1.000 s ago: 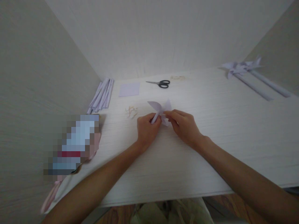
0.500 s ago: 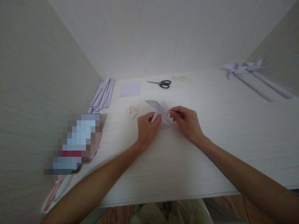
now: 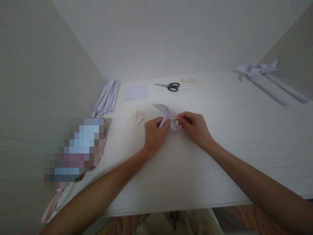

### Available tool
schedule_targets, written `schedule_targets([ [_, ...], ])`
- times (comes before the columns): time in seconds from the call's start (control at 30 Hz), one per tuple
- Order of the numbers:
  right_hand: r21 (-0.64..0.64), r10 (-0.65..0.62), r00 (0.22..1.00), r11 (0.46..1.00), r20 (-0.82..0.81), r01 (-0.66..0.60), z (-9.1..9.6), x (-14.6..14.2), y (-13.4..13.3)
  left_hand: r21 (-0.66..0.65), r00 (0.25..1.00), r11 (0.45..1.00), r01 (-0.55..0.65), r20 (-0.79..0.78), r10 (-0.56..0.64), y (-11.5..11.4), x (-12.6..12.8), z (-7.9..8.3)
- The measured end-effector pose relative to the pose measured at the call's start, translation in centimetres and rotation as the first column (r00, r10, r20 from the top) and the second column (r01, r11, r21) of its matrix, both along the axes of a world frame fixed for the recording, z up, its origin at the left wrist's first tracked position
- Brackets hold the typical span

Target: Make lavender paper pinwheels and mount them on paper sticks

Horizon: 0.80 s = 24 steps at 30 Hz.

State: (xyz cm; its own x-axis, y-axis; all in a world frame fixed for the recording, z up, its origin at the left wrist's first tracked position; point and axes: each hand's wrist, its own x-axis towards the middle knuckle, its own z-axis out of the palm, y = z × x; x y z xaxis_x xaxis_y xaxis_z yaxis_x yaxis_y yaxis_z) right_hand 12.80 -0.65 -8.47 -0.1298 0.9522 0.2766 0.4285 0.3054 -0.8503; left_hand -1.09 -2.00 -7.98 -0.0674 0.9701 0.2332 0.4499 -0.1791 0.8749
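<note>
A: Item one, the left hand. What is it carrying?

B: Its grip is clenching around a rolled paper stick, thumb on top, with the stick pointing toward 1 o'clock. The hand is resting low on the table, probably to keep the stick steady.

A: Item two, the right hand?

B: Its grip is pinching at the hub of the lilac paper pinwheel, with the fingertips almost meeting the left thumb. Something thin and pale seems to be sitting between those fingertips, but I cannot tell what it is. The pinch is looking fine and close, as suits a small part at a centre.

A: Where is the pinwheel sitting?

B: It is being held between both hands at the middle of the table, on the stick's end. Its blades are fanning toward 11 and 12 o'clock. Whether it is touching the table, I cannot tell.

A: Stock around it?

B: Small pale bits are lying near the left hand at 10 o'clock, within easy reach. Black-handled scissors are lying at 12 o'clock, well apart, blades pointing to 9. A flat lilac paper square is sitting at 11 o'clock. A bundle of rolled paper tubes is lying along the left wall at 10 o'clock. Finished pinwheels are lying at 2 o'clock by the right wall, seemingly being kept out of the working area. A pixelated packet is sitting at 8 o'clock.
</note>
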Motion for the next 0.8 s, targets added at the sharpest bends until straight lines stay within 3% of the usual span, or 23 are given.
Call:
schedule_targets([
  [0.4, 0.000, 0.014, 1.000, 1.000, 0.022, -0.014, -0.05, 0.14, 0.10, -0.016, 1.000, 1.000, -0.003, -0.008, 0.003, 0.05, -0.04, -0.09],
  [0.8, -0.175, 0.062, 0.996, 0.982, -0.064, -0.073, 0.50, 0.38, 0.59, -0.075, 0.996, 0.996, 0.043, 0.082, -0.037, 0.10, -0.05, -0.14],
])
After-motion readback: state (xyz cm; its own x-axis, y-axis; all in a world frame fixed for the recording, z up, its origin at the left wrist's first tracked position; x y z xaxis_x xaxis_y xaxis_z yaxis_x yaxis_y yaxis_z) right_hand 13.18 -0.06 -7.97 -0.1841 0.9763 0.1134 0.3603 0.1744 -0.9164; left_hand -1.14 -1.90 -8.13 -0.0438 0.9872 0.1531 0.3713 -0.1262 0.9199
